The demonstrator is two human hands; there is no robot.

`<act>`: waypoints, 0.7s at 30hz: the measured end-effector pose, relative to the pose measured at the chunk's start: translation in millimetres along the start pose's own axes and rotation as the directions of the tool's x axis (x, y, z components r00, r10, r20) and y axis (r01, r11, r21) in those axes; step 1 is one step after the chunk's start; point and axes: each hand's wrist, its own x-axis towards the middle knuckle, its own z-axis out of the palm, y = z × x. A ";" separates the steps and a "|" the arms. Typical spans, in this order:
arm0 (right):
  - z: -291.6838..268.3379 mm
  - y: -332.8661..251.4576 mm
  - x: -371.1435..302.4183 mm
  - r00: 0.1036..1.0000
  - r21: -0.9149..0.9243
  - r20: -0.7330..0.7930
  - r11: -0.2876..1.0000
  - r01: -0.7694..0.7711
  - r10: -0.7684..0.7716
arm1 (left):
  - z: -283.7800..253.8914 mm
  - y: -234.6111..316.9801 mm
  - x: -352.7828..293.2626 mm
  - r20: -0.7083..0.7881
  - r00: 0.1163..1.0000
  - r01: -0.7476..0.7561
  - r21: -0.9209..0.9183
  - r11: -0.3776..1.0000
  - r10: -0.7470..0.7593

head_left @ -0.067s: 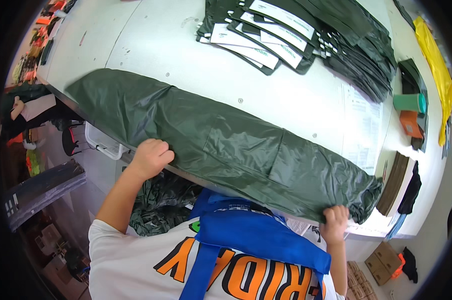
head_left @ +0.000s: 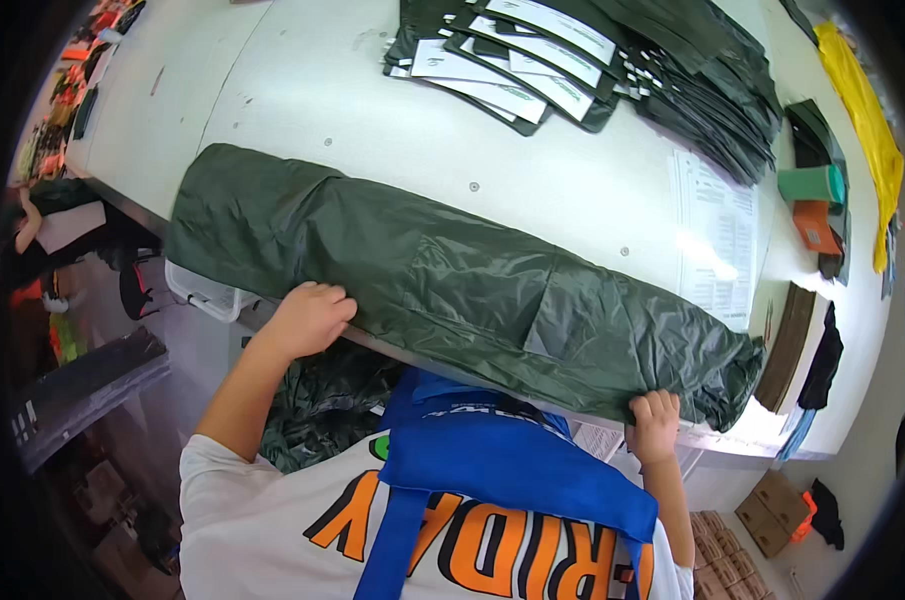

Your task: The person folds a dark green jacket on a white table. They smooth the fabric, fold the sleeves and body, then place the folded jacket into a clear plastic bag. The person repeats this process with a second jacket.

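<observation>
Green cloth [head_left: 452, 275] lies lengthwise across the middle of the frame, along the near edge of the white table [head_left: 362, 110]; surface creased, right end bunched. My left hand [head_left: 315, 318], left of centre, is closed on its near edge, fingers curled over. My right hand [head_left: 655, 420], lower right of centre, grips the same edge near the bunched end. Upper right: dark stack [head_left: 707, 95] beside white cards [head_left: 557, 45]. Printed sheet [head_left: 712, 225] below the stack; green cylinder [head_left: 810, 184] to its right. Yellow cloth [head_left: 860, 145], far right.
</observation>
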 end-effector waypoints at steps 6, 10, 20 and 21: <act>18.6 11.9 -6.0 0.998 -0.014 0.036 0.998 0.061 -0.060 | -7.2 49.3 64.1 -0.297 0.954 0.050 0.071 0.996 -0.027; -20.3 27.5 11.4 0.987 0.088 0.160 0.996 -0.013 -0.001 | 70.8 45.2 62.0 -0.115 0.977 0.207 0.276 0.939 -0.182; -39.9 268.7 -7.8 0.831 0.070 0.103 0.829 -0.555 0.547 | 92.1 45.2 74.4 -0.161 0.971 0.222 0.332 0.917 -0.176; -38.9 274.0 -2.3 0.830 0.083 0.207 0.836 -0.542 0.518 | 94.5 43.9 72.0 -0.179 0.971 0.215 0.343 0.914 -0.161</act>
